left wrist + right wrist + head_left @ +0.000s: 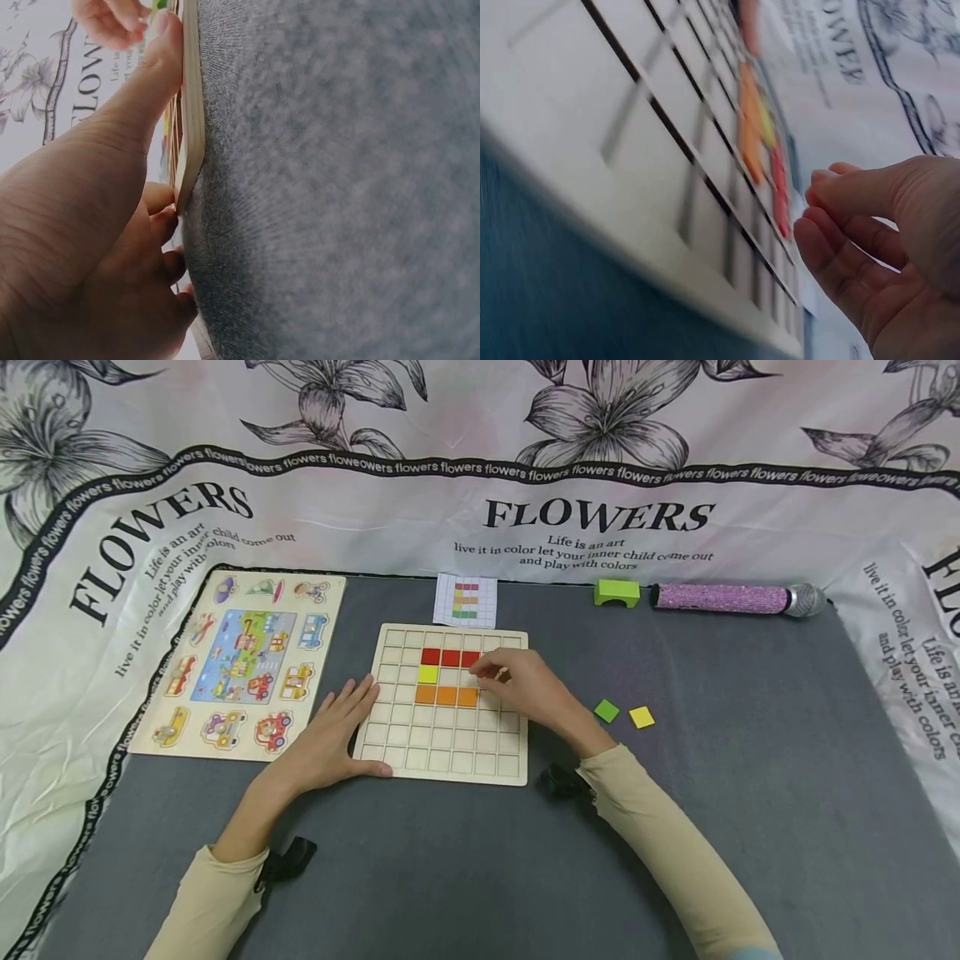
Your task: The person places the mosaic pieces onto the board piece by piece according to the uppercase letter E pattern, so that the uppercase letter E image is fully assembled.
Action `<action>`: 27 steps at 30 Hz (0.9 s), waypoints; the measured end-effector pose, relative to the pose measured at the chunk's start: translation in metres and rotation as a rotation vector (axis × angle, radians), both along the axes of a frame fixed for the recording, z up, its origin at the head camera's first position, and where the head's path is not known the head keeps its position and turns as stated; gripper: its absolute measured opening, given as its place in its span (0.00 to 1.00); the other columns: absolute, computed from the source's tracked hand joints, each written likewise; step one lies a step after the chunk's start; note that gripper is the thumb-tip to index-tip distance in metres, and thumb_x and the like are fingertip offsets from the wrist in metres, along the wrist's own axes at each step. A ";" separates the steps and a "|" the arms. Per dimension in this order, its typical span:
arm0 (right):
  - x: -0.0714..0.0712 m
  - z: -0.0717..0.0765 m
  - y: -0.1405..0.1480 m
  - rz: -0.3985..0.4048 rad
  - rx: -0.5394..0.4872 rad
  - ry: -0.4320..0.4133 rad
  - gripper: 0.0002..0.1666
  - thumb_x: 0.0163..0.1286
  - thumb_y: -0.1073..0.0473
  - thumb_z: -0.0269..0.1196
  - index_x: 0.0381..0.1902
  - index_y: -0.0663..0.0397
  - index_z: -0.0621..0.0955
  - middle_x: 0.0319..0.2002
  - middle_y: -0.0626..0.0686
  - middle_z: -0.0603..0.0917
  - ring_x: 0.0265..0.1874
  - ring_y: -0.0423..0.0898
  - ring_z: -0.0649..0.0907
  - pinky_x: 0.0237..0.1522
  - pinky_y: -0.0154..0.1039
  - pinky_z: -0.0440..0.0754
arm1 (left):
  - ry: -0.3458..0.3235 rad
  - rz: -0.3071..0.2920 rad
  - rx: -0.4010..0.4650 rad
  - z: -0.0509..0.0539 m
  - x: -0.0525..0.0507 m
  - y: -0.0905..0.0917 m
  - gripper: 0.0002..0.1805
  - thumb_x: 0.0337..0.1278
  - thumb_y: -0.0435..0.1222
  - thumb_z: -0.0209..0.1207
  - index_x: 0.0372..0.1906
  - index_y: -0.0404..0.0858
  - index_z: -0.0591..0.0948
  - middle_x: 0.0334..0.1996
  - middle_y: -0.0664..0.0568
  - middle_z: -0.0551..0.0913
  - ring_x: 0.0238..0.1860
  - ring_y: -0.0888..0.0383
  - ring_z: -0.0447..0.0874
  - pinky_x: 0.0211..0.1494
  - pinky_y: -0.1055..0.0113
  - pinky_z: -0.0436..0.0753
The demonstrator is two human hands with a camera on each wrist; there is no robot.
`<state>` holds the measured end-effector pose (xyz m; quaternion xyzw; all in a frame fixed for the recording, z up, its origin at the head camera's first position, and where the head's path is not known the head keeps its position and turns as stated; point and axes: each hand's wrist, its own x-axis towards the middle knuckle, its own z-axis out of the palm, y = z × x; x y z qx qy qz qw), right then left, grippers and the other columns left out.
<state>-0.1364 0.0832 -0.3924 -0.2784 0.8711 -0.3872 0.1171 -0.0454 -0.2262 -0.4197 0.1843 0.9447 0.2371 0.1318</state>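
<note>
A pale wooden grid board (442, 739) carries red tiles (450, 657) in one row, a yellow tile (427, 674) below the leftmost, and orange tiles (446, 696) under that. My left hand (322, 743) rests along its left side, fingers extended, thumb at the near corner; the left wrist view shows the thumb (161, 45) against the board's edge (193, 97). Over the right of the coloured rows is my right hand (517, 685), thumb and index fingertips together. In the right wrist view these fingertips (817, 195) show no tile; whether they pinch one is unclear.
A patterned card (465, 601) lies behind the board. A picture puzzle board (180, 710) is at left. To the right are a green tile (607, 711), a yellow tile (642, 717), a green arched block (617, 593) and a pink glittery microphone (720, 598).
</note>
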 end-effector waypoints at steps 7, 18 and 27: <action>-0.003 0.015 0.064 -0.067 0.038 0.052 0.13 0.67 0.67 0.65 0.50 0.62 0.84 0.44 0.56 0.86 0.44 0.50 0.84 0.49 0.46 0.82 | -0.004 0.001 -0.006 0.000 -0.002 0.001 0.67 0.42 0.61 0.71 0.78 0.35 0.46 0.79 0.44 0.41 0.78 0.42 0.35 0.77 0.44 0.38; 0.019 0.021 0.173 -0.110 0.198 -0.001 0.16 0.65 0.74 0.62 0.51 0.63 0.83 0.48 0.62 0.85 0.47 0.59 0.84 0.48 0.55 0.82 | 0.006 -0.005 0.006 0.001 0.001 0.001 0.66 0.41 0.59 0.72 0.78 0.34 0.47 0.79 0.42 0.42 0.77 0.40 0.36 0.76 0.43 0.39; 0.038 0.002 0.192 -0.102 0.261 0.064 0.17 0.60 0.71 0.69 0.48 0.61 0.85 0.44 0.57 0.86 0.43 0.53 0.86 0.44 0.51 0.83 | 0.004 -0.011 0.007 0.000 -0.001 0.001 0.67 0.42 0.61 0.71 0.78 0.34 0.46 0.79 0.43 0.42 0.78 0.41 0.35 0.76 0.43 0.39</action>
